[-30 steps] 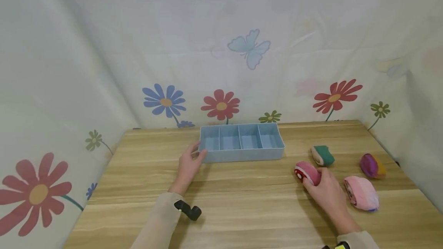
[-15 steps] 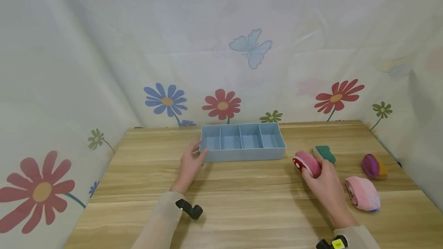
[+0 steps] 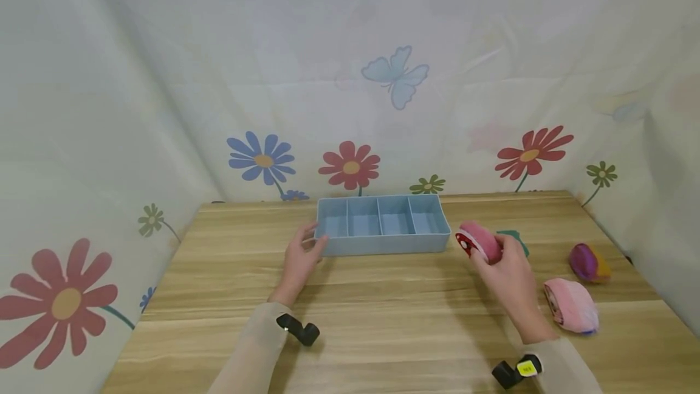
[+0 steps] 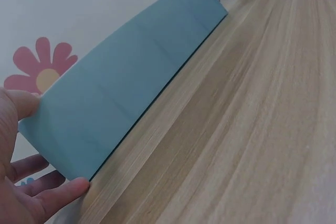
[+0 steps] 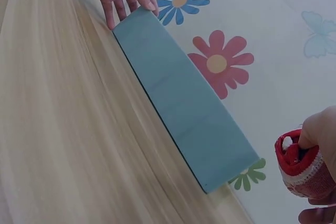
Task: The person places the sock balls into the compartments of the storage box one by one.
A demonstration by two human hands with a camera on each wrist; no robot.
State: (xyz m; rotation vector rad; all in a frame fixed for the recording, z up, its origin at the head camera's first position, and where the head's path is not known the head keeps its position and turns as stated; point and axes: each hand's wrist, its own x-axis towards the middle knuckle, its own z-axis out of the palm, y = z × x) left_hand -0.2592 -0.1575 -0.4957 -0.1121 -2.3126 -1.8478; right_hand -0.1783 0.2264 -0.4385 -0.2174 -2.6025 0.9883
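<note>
Near the back of the table stands a light blue divided box (image 3: 383, 245) with a row of compartments. My left hand (image 3: 301, 260) holds its left end, the thumb by the front corner and the fingers curled around the side. My right hand (image 3: 508, 275) grips a rolled pink sock (image 3: 480, 241) with a red, white-dotted end, raised above the table just right of the box. In the right wrist view, the thumb presses into the red end of the roll. Behind the right hand lies a green rolled sock (image 3: 514, 239), partly hidden.
On the right side of the table lie a light pink rolled sock (image 3: 572, 306) and a purple and yellow rolled one (image 3: 587, 263). A flower-printed curtain (image 3: 301, 78) rises behind the wooden table (image 3: 383, 321).
My right hand has lifted the pink sock and carried it away from me and slightly left, toward the box's right end. It now covers part of the green sock. My left hand stays put.
</note>
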